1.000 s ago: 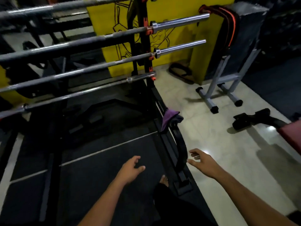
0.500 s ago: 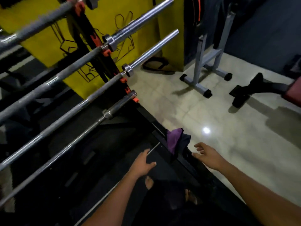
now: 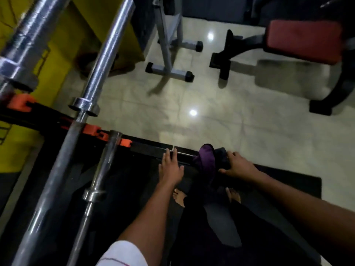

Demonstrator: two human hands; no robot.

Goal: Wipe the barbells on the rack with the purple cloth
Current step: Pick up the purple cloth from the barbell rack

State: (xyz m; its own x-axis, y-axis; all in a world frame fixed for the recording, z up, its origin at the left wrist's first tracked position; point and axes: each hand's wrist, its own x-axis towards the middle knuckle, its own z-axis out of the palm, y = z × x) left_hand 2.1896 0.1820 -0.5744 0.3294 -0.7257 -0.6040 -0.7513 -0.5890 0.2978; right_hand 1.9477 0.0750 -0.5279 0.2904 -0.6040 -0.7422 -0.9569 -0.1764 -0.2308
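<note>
Spanning the left of the view, barbells [image 3: 92, 73] lie on the rack [image 3: 151, 148]. Left hand [image 3: 170, 167] rests flat, fingers straight, on its base rail. Right hand [image 3: 237, 166] curls against the purple cloth [image 3: 204, 158] draped there.

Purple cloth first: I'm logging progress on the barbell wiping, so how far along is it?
Barely begun. Done: the person has reached the rack. In hand: the right hand grips the dark bundle beside the purple cloth, draped over the rack's black base rail; the left hand rests open on that rail. Left: lift the cloth and wipe the barbells; none is being touched.
</note>
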